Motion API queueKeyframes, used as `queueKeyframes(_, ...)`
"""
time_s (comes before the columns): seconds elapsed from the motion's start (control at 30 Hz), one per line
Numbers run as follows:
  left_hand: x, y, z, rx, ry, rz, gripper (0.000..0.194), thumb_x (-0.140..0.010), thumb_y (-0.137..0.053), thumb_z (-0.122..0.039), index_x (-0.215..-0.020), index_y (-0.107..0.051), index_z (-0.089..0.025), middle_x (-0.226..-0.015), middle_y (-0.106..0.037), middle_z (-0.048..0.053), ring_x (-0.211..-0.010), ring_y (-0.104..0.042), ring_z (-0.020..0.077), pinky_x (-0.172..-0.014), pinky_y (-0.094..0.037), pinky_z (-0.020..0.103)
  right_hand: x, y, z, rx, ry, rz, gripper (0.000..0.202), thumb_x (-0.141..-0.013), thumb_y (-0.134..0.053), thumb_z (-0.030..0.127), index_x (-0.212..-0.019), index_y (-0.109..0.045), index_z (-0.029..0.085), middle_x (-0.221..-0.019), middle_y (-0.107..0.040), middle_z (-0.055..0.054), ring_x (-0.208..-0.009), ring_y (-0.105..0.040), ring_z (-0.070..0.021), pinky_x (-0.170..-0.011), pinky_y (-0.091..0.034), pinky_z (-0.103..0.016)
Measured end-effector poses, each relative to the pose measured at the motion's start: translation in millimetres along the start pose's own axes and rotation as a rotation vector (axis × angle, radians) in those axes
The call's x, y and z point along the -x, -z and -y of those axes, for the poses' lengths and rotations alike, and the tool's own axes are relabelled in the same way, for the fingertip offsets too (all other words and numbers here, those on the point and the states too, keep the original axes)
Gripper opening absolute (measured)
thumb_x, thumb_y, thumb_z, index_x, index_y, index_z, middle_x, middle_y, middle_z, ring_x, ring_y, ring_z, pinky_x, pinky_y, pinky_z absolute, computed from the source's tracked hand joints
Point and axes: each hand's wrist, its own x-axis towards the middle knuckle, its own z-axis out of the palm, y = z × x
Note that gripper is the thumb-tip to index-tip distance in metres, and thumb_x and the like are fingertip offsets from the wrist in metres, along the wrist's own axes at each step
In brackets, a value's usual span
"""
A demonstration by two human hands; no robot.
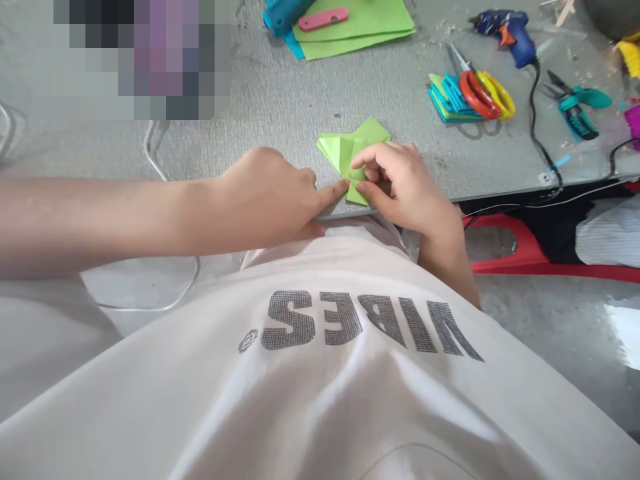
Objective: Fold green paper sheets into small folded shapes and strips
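A folded piece of light green paper (345, 150) lies at the near edge of the grey table, its folds partly raised. My left hand (280, 193) comes in from the left, its index finger stretched out and its tip pressing on the lower part of the paper; the other fingers are curled under and mostly hidden. On the right side of the paper is my right hand (400, 180), thumb and fingers bent round its edge and closed on it. Part of the paper is hidden beneath the right fingers.
Green sheets (360, 33) with a pink cutter (323, 19) lie at the back. Scissors (483, 93) rest on folded papers (450, 100). Farther right are a blue glue gun (510, 37), its cable and pliers (577, 110). A red chair (530, 250) stands below the table edge (500, 193).
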Motion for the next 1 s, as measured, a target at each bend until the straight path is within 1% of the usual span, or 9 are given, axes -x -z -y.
queueKeyframes(0.1, -0.7, -2.6, 2.0, 0.001, -0.005, -0.007, 0.077, -0.123, -0.053, -0.072, -0.190, -0.058, -0.034, -0.114, -0.088, 0.015, -0.106, -0.085, 0.0402, -0.098, -0.054, 0.049, -0.6, 1.3, 1.4, 0.000, -0.004, 0.003, 0.009, -0.111, -0.078, 0.027, -0.119, -0.073, 0.027, -0.098, -0.071, -0.003, -0.100, -0.069, -0.0296, -0.106, -0.051, -0.054)
queueKeyframes(0.17, -0.8, -3.1, 2.9, 0.017, -0.012, -0.018, 0.078, -0.124, -0.051, -0.076, -0.188, -0.060, -0.033, -0.114, -0.088, 0.015, -0.108, -0.085, 0.0399, -0.100, -0.054, 0.049, -1.2, 2.8, 2.4, 0.014, -0.004, 0.019, 0.008, -0.110, -0.077, 0.024, -0.111, -0.070, 0.028, -0.097, -0.071, -0.003, -0.100, -0.068, -0.0293, -0.107, -0.051, -0.055)
queueKeyframes(0.4, -5.0, 5.1, 3.2, 0.023, 0.017, 0.023, 0.080, -0.125, -0.053, -0.078, -0.184, -0.064, -0.025, -0.106, -0.087, 0.014, -0.110, -0.085, 0.0401, -0.108, -0.054, 0.052, -1.8, 5.5, 4.6, 0.013, -0.027, 0.025, 0.006, -0.108, -0.078, 0.026, -0.111, -0.073, 0.027, -0.097, -0.073, -0.004, -0.102, -0.069, -0.0321, -0.109, -0.054, -0.058)
queueKeyframes(0.5, -10.8, 9.7, 6.9, 0.011, 0.052, 0.053, 0.083, -0.120, -0.070, -0.078, -0.187, -0.064, -0.029, -0.095, -0.084, 0.010, -0.106, -0.085, 0.0420, -0.108, -0.056, 0.054, -1.6, 5.4, 6.2, 0.006, -0.047, 0.028, 0.004, -0.108, -0.077, 0.027, -0.111, -0.075, 0.028, -0.098, -0.074, -0.005, -0.105, -0.070, -0.0333, -0.111, -0.053, -0.057)
queueKeyframes(0.6, -16.5, 11.2, 15.6, -0.031, 0.106, 0.111, 0.097, -0.108, -0.088, -0.081, -0.190, -0.062, -0.035, -0.090, -0.082, 0.009, -0.102, -0.086, 0.0454, -0.104, -0.059, 0.056, -2.1, 5.2, 8.0, -0.007, -0.051, 0.030, 0.003, -0.108, -0.076, 0.026, -0.109, -0.075, 0.028, -0.098, -0.074, -0.005, -0.106, -0.068, -0.0338, -0.111, -0.051, -0.057)
queueKeyframes(0.67, -19.3, 9.6, 23.1, 0.009, 0.126, 0.088, 0.104, -0.104, -0.088, -0.091, -0.187, -0.065, -0.034, -0.096, -0.084, 0.010, -0.108, -0.086, 0.0466, -0.106, -0.060, 0.057, -2.9, 5.2, 9.2, -0.019, -0.054, 0.026, 0.004, -0.107, -0.076, 0.025, -0.107, -0.074, 0.028, -0.098, -0.074, -0.005, -0.105, -0.067, -0.0336, -0.110, -0.049, -0.056)
queueKeyframes(0.77, -23.4, 8.3, 32.5, 0.024, 0.141, 0.079, 0.116, -0.103, -0.076, -0.105, -0.187, -0.065, -0.026, -0.109, -0.086, 0.013, -0.121, -0.086, 0.0479, -0.114, -0.059, 0.060, -4.5, 5.4, 11.1, -0.027, -0.050, 0.026, 0.005, -0.105, -0.076, 0.023, -0.104, -0.073, 0.027, -0.097, -0.074, -0.005, -0.104, -0.067, -0.0330, -0.107, -0.047, -0.053)
queueKeyframes(0.87, -28.9, 12.8, 37.6, -0.034, 0.191, 0.157, 0.121, -0.104, -0.077, -0.103, -0.193, -0.056, -0.024, -0.118, -0.087, 0.015, -0.131, -0.084, 0.0510, -0.118, -0.059, 0.064, -5.6, 5.6, 13.2, -0.022, -0.043, 0.031, 0.005, -0.105, -0.074, 0.024, -0.102, -0.072, 0.026, -0.100, -0.075, -0.006, -0.102, -0.068, -0.0320, -0.104, -0.045, -0.051)
queueKeyframes(1.0, -37.2, 18.1, 50.3, 0.107, 0.273, 0.161, 0.123, -0.100, -0.086, -0.100, -0.194, -0.056, -0.027, -0.123, -0.086, 0.015, -0.146, -0.075, 0.0566, -0.128, -0.050, 0.071, -6.2, 4.6, 15.1, -0.015, -0.041, 0.025, 0.007, -0.106, -0.073, 0.025, -0.099, -0.072, 0.025, -0.102, -0.076, -0.007, -0.101, -0.068, -0.0310, -0.103, -0.044, -0.049)
